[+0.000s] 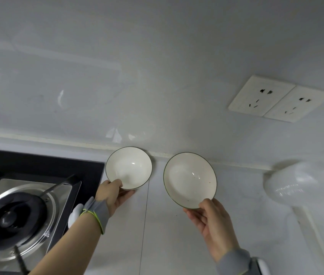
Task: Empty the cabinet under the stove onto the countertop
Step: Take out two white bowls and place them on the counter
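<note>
Two white bowls with thin dark rims are over the white countertop (157, 235), close to the back wall. My left hand (114, 194) grips the near edge of the left bowl (128, 167), thumb inside the rim, right beside the stove. My right hand (210, 221) pinches the near rim of the right bowl (190, 179), which tilts toward me. I cannot tell whether either bowl rests on the counter. The cabinet under the stove is out of view.
A black gas stove (28, 199) with a steel burner ring fills the lower left. A white rounded object (300, 181) stands at the right by the wall. A double wall socket (276, 99) sits above it.
</note>
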